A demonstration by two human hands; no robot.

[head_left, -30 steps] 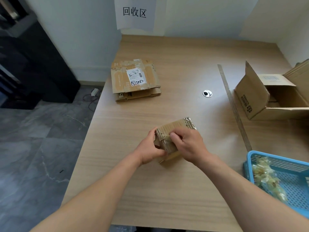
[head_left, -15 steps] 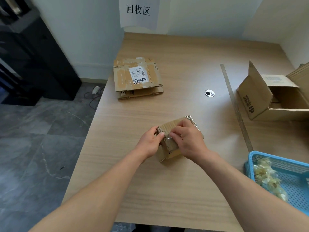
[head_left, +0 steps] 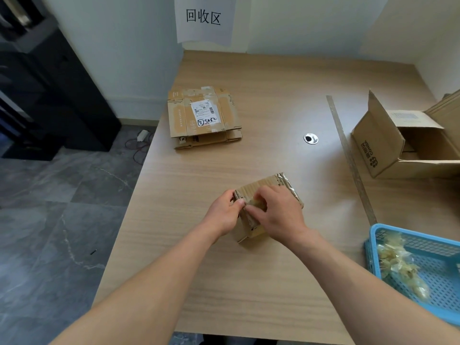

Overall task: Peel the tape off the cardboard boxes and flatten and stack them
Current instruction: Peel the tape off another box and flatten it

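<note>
Cardboard is being worked at the centre of the frame, where a small box [head_left: 267, 207] rests on the tabletop [head_left: 273, 100] and is judged to be at the tape-peeling step, not yet flattened. The left hand [head_left: 225, 214] is closed on the box's left end, thumb on top, steadying it. The right hand [head_left: 276, 211] is laid over the top with its fingertips [head_left: 250, 208] pinched together on what appears to be a lifted bit of tape [head_left: 256, 202]; how much has come free cannot be told. A firm hold by the left hand and a steady pull along the seam are judged to be called for next, since thin tape could tear and leave a strip behind. A stack [head_left: 202, 118] of flattened boxes lies at upper centre-left, well apart from the hands. An open box [head_left: 388, 145] waits at the right edge, and a blue basket [head_left: 373, 245] at lower right holds crumpled tape.
</note>
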